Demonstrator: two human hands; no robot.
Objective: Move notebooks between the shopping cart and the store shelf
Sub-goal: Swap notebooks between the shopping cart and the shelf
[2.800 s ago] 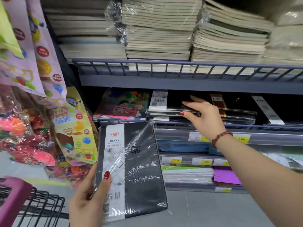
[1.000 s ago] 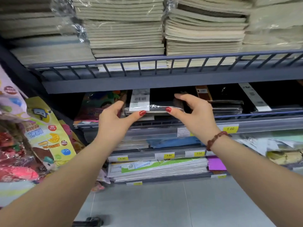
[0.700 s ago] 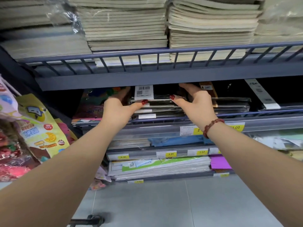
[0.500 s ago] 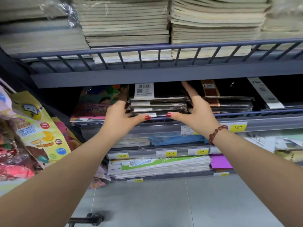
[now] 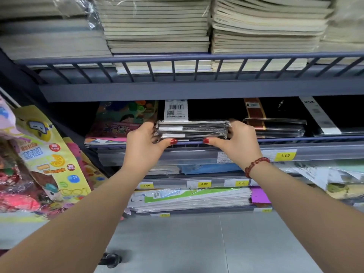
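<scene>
On the store shelf (image 5: 189, 155), behind its front rail, the stack of black wrapped notebooks (image 5: 192, 129) lies flat, the left hand (image 5: 143, 146) and right hand (image 5: 238, 144) gripping its two ends, thumbs below.

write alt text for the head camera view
The left hand and right hand grip the two ends of a stack of wrapped black notebooks on a store shelf. Pale notebook piles sit one tier up.

Colourful toy packets (image 5: 45, 154) at left, yellow price tags (image 5: 285, 155), grey floor tiles (image 5: 177, 243) below
</scene>
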